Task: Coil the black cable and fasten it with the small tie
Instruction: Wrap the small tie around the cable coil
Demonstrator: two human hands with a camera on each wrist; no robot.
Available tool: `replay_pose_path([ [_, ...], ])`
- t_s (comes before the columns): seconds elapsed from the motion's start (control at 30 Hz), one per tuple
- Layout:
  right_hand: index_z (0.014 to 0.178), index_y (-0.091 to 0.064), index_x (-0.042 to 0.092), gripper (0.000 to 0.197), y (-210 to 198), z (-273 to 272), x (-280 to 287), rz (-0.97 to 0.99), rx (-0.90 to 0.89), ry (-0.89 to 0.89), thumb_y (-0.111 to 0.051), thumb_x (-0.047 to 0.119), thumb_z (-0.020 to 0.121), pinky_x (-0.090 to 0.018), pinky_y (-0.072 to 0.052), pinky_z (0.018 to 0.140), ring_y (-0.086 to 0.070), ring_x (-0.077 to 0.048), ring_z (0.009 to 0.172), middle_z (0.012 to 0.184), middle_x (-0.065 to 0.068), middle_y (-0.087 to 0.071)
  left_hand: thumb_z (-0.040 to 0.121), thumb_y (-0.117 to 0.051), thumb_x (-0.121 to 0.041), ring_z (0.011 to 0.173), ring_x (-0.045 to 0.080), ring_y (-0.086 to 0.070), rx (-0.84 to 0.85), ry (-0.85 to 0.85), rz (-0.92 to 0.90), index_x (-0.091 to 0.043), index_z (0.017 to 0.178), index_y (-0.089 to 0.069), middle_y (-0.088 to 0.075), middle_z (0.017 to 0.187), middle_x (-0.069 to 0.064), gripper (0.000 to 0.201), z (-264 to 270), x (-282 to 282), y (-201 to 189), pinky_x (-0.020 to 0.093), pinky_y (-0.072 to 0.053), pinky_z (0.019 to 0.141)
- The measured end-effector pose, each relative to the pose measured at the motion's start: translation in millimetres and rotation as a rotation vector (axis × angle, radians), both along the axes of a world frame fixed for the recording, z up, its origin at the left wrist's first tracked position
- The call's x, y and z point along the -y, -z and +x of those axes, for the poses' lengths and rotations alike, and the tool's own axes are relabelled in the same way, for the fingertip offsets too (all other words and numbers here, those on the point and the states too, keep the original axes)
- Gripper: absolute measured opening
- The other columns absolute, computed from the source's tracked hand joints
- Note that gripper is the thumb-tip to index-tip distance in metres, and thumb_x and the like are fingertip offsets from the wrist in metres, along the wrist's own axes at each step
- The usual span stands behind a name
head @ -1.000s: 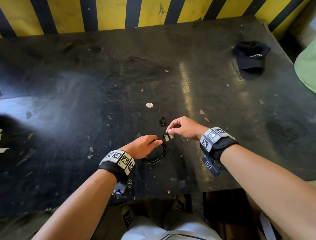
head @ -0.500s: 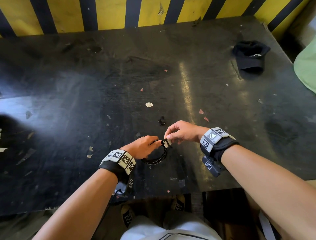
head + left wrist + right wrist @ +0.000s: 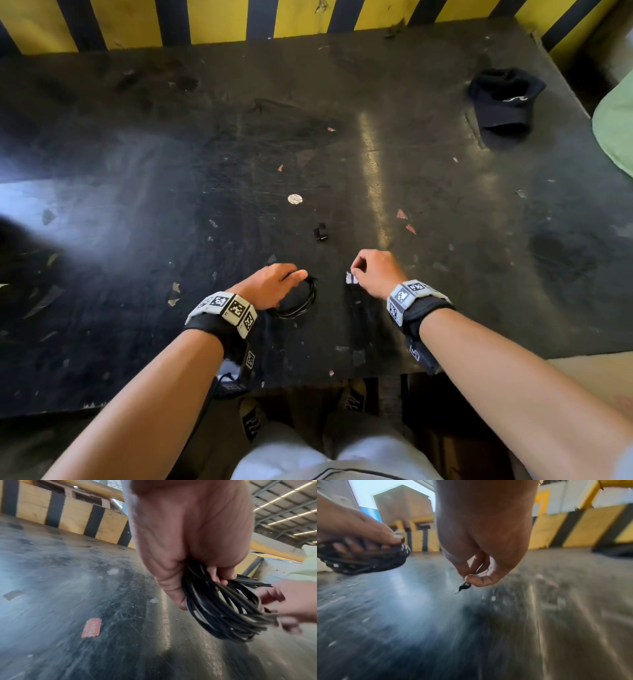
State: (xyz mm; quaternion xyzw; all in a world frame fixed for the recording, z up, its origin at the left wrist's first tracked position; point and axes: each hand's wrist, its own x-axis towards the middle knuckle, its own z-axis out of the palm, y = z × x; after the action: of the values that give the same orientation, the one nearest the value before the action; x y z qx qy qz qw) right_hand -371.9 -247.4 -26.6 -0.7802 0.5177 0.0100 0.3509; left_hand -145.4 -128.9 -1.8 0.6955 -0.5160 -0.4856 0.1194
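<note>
My left hand [image 3: 291, 278] grips the coiled black cable [image 3: 301, 301] just above the black table [image 3: 137, 205], thumb on top of the loops. From the left wrist, the cable [image 3: 223, 608] hangs as several loops below the curled fingers [image 3: 221, 574]. My right hand [image 3: 356, 271] is a short way to the right of the coil and apart from it. It pinches the small tie [image 3: 351, 278] between thumb and forefinger. In the right wrist view the tie [image 3: 464, 586] shows as a small dark piece with a thin tail under the thumb, and the coil [image 3: 363, 561] is at the left.
A small black piece [image 3: 320, 233] lies on the table beyond the hands. A black cap [image 3: 503, 99] sits at the far right, next to something pale green [image 3: 616, 130]. A yellow-and-black striped barrier [image 3: 219, 20] closes the back. Scraps and stickers dot the surface.
Half a second ago my right hand held the tie against the coil; it has since pulled away to the right with the tie. The left hand and coil have barely moved.
</note>
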Motion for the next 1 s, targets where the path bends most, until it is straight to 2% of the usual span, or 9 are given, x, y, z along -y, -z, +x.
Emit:
replay_pose_path([
  [0.17,0.097,-0.074,0.017,0.011,26.9,-9.6,-26.5,-0.114,0.034,-0.067,-0.068,0.014,0.088,-0.036,-0.055,0.081,-0.068,-0.025,0.09,0.098,-0.004,-0.071,0.105,-0.042,-0.048,0.056,0.015,-0.048,-0.027,-0.055,-0.011,-0.017,0.081,-0.051,-0.048,0.071,0.004,0.04,3.6,3.3,7.1,0.026,-0.046,0.051],
  [0.27,0.097,-0.073,0.015,0.012,30.1,-16.8,-33.0,-0.172,0.073,-0.135,-0.073,0.014,0.085,-0.04,-0.057,0.079,-0.068,-0.026,0.087,0.098,-0.005,-0.068,0.105,-0.042,-0.049,0.057,0.014,-0.048,-0.037,-0.048,-0.003,-0.015,0.084,-0.053,-0.048,0.072,0.003,0.041,3.6,4.7,9.6,0.025,-0.047,0.051],
  [0.37,0.097,-0.071,0.016,0.011,26.7,-23.1,-34.5,-0.192,0.008,-0.2,-0.075,0.019,0.087,-0.041,-0.056,0.081,-0.068,-0.029,0.092,0.099,-0.004,-0.069,0.105,-0.042,-0.048,0.056,0.013,-0.048,-0.044,-0.044,0.009,-0.014,0.085,-0.053,-0.048,0.072,0.003,0.041,1.5,4.5,10.7,0.024,-0.046,0.051],
  [0.5,0.093,-0.06,0.019,0.006,20.3,-23.6,-38.8,-0.223,-0.053,-0.318,-0.066,0.019,0.091,-0.035,-0.046,0.065,-0.067,-0.033,0.085,0.091,-0.005,-0.07,0.105,-0.043,-0.047,0.052,0.012,-0.045,-0.051,-0.047,0.017,-0.016,0.083,-0.052,-0.045,0.069,0.001,0.04,-3.6,5.3,9.9,0.025,-0.045,0.05],
  [0.63,0.093,-0.057,0.02,0.006,16.4,-18.9,-39.3,-0.17,-0.095,-0.344,-0.063,0.019,0.092,-0.034,-0.041,0.063,-0.066,-0.034,0.082,0.086,-0.007,-0.068,0.106,-0.043,-0.046,0.051,0.012,-0.044,-0.049,-0.04,0.016,-0.016,0.082,-0.051,-0.045,0.068,0.002,0.039,-5.7,5.0,10.0,0.024,-0.043,0.049],
  [0.73,0.09,-0.055,0.023,0.009,15.0,-17.2,-35.6,-0.107,-0.101,-0.308,-0.064,0.02,0.091,-0.034,-0.043,0.065,-0.065,-0.034,0.084,0.084,-0.004,-0.065,0.105,-0.043,-0.046,0.051,0.012,-0.045,-0.048,-0.037,0.02,-0.017,0.08,-0.051,-0.046,0.069,0.002,0.039,-5.0,1.9,11.9,0.025,-0.043,0.05],
  [0.83,0.091,-0.058,0.025,0.008,12.1,-15.3,-31.9,-0.027,-0.118,-0.315,-0.065,0.022,0.091,-0.038,-0.052,0.075,-0.066,-0.032,0.092,0.097,-0.004,-0.072,0.105,-0.042,-0.047,0.053,0.013,-0.048,-0.019,-0.018,0.014,-0.019,0.08,-0.051,-0.048,0.069,0.002,0.039,-4.6,-2.0,10.2,0.026,-0.046,0.053],
  [0.93,0.085,-0.063,0.024,0.012,9.0,-13.2,-25.6,0.09,-0.01,-0.277,-0.072,0.019,0.088,-0.04,-0.056,0.094,-0.069,-0.022,0.11,0.117,0.001,-0.075,0.105,-0.042,-0.047,0.056,0.014,-0.051,0.001,0.011,0.006,-0.019,0.081,-0.052,-0.051,0.072,0.003,0.039,-4.0,-4.5,7.2,0.026,-0.048,0.054],
  [1.0,0.077,-0.064,0.023,0.018,2.0,-10.8,-18.4,0.159,0.091,-0.218,-0.08,0.017,0.083,-0.036,-0.057,0.096,-0.072,-0.015,0.106,0.112,0.002,-0.077,0.106,-0.042,-0.047,0.057,0.014,-0.052,0.011,0.036,0.01,-0.019,0.083,-0.053,-0.052,0.073,0.003,0.038,-3.9,-5.3,4.6,0.027,-0.049,0.055],
])
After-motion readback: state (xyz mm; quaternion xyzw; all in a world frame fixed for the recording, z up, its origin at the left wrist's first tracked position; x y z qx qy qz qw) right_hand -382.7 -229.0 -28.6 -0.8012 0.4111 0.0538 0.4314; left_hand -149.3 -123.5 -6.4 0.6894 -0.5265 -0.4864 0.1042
